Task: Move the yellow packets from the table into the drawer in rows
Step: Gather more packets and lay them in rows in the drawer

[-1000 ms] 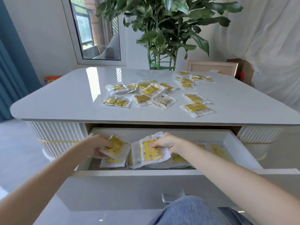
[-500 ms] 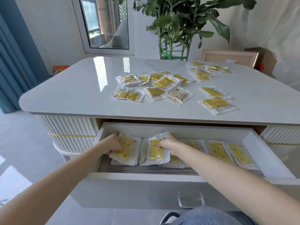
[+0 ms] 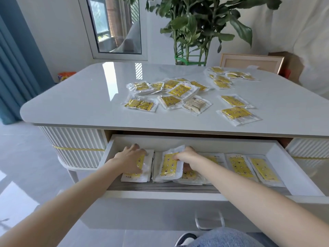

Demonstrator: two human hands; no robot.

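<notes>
Seen from the head camera, both hands are down in the open drawer (image 3: 195,140). The left hand (image 3: 130,158) lies flat with fingers spread, pressing an end packet (image 3: 148,166) onto its stack. The right hand (image 3: 187,156) pinches the top edge of a tilted packet (image 3: 168,164), just right of that stack. To land it well, I'd lower the near edge first, square it against the left hand's pile, then let go. The right palm covers whatever lies beneath, possibly several packets. Many loose packets (image 3: 179,90) lie on the table (image 3: 80,97), well beyond both grips.
</notes>
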